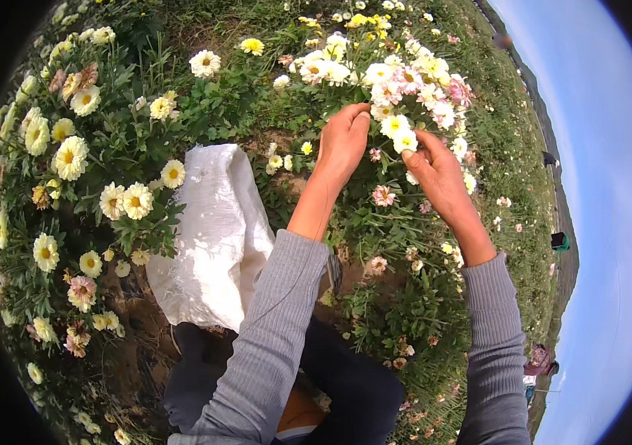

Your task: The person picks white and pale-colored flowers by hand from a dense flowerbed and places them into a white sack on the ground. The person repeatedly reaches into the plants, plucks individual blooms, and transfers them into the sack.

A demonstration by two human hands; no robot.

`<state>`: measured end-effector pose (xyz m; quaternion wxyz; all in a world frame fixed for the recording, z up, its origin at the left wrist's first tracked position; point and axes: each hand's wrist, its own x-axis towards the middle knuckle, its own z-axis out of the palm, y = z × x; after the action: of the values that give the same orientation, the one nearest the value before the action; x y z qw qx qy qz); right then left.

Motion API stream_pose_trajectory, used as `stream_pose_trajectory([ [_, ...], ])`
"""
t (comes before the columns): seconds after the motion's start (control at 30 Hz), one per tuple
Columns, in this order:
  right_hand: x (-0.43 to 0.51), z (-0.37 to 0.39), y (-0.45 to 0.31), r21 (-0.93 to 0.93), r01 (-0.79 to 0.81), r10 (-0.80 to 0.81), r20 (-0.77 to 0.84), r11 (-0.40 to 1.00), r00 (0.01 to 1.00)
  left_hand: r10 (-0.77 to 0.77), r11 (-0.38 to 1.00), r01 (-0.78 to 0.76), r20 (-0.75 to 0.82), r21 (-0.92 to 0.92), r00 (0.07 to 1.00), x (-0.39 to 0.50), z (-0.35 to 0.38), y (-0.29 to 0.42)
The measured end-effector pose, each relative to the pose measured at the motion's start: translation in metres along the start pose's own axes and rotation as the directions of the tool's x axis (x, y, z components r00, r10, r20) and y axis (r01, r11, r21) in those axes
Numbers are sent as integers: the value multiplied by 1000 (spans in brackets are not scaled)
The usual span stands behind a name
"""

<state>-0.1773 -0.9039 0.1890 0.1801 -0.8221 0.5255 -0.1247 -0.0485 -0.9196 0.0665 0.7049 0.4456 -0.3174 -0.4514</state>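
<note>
My left hand point(345, 138) reaches into the left side of a dense clump of chrysanthemums point(387, 92), white, pale yellow and pink. Its fingertips are bent at the stems behind the blooms, and what they hold is hidden. On the near side of the clump, my right hand point(435, 169) has its thumb and fingers around the edge of a pale yellow chrysanthemum point(405, 140). A similar bloom point(394, 125) lies right beside it, between the two hands. Below the hands, a pink-and-white flower point(383, 196) stands among green leaves.
A white woven sack point(213, 233) lies before my legs point(349, 384), left of my left forearm. Flowering chrysanthemum plants point(71, 158) fill the left side, with bare soil point(138, 317) beneath. Far to the right, a person point(539, 360) is in the field.
</note>
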Motion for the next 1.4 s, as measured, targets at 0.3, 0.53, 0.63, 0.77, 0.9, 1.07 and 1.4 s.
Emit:
stream_pose_trajectory([
  [0.3, 35, 31, -2, 713, -288, 258, 154, 640, 954, -315, 889, 405, 356, -214, 880, 43, 7, 17],
  [0.53, -45, 53, 3, 916, -164, 162, 111, 366, 981, -455, 817, 519, 274, -249, 847, 3, 11, 10],
  [0.63, -85, 35, -44, 809, 9, -79, 47, 588, 996, -436, 837, 448, 112, -314, 893, -3, -7, 16],
  [0.77, -83, 21, -20, 903, 27, 72, -64, 429, 995, -376, 924, 380, 81, -37, 923, -9, -13, 10],
  [0.9, -26, 23, 17, 724, 51, 263, -314, 688, 912, -171, 934, 175, -43, 311, 984, 2, -34, -18],
  [1.07, -8, 8, 18, 544, -153, 354, -286, 825, 890, 37, 412, -218, 223, 885, 974, -39, -13, 27],
  [1.4, 13, -5, 5, 809, 56, 381, -335, 586, 862, -204, 973, 211, -77, 96, 976, -3, -11, 58],
])
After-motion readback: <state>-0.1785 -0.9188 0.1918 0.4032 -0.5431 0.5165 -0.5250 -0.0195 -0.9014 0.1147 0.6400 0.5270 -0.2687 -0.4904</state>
